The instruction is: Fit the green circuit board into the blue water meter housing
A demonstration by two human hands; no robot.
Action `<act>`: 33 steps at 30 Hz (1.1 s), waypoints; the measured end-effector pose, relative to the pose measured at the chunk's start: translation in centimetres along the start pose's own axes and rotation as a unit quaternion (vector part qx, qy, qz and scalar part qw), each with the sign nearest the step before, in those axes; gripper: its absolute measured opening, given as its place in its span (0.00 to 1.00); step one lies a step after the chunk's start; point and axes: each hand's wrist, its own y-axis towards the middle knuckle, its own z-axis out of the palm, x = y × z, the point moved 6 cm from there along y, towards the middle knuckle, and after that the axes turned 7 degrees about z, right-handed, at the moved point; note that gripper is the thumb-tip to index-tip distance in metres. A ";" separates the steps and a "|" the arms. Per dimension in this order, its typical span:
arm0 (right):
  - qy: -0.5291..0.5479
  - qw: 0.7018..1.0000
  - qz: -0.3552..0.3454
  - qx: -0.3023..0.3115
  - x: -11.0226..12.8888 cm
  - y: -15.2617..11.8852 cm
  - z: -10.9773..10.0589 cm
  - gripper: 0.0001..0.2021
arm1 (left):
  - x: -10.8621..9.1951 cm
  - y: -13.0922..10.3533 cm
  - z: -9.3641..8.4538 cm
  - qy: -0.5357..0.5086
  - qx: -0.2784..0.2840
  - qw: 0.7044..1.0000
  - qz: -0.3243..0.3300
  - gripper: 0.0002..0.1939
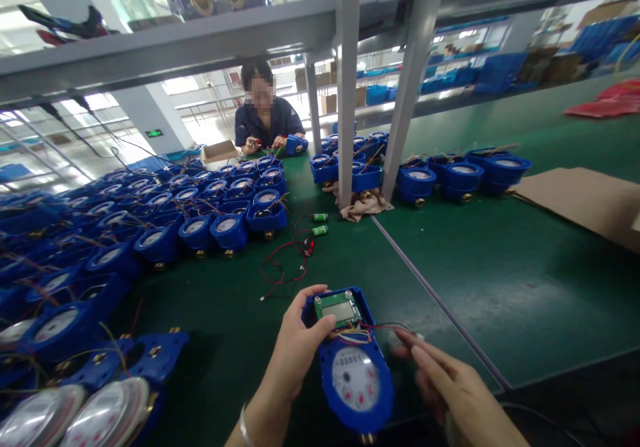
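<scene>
A blue water meter (328,360) lies at the near edge of the green table, its round dial facing up. In its upper housing sits a green circuit board (326,315) with a small grey screen. My left hand (299,330) wraps around the housing's left side, thumb resting on the board. From the board a red and black wire (387,326) runs right to my right hand (440,370), whose fingers pinch it near a small white end. That hand's lower fingers are blurred. Further up lie two green batteries (320,230) and a small black-and-red device (309,246) with wires.
Many blue water meters (230,232) fill the left side, with more along the right of the posts. Grey shelf posts (349,100) rise mid-table above a brown rag (367,206). Cardboard (585,197) lies right. Across the table a person (267,117) handles another meter.
</scene>
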 end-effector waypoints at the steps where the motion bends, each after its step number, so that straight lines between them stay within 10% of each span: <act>1: 0.058 0.998 0.008 -0.008 0.2 0.7 0.0 0.31 | 0.0 0.0 0.0 -0.004 -0.002 1.000 0.000 0.28; 7: 0.268 0.963 0.001 -0.026 4.7 3.9 0.5 0.23 | -0.3 -0.2 -0.1 0.014 0.004 1.000 0.012 0.26; 14: 0.127 0.991 -0.035 -0.024 6.4 7.4 2.1 0.28 | -0.4 -0.1 -0.5 0.036 -0.002 0.999 0.032 0.28; 19: -0.054 0.988 -0.142 0.000 8.9 6.8 3.3 0.26 | -1.8 0.4 -6.0 0.196 -0.082 0.971 0.106 0.22; 23: -0.115 0.979 -0.163 0.040 9.6 6.7 4.3 0.26 | -2.1 1.8 -11.2 0.490 -0.147 0.857 0.063 0.20; 33: -0.148 0.976 -0.140 0.071 9.7 7.7 4.1 0.21 | 0.2 5.6 -12.1 0.538 -0.043 0.842 -0.027 0.05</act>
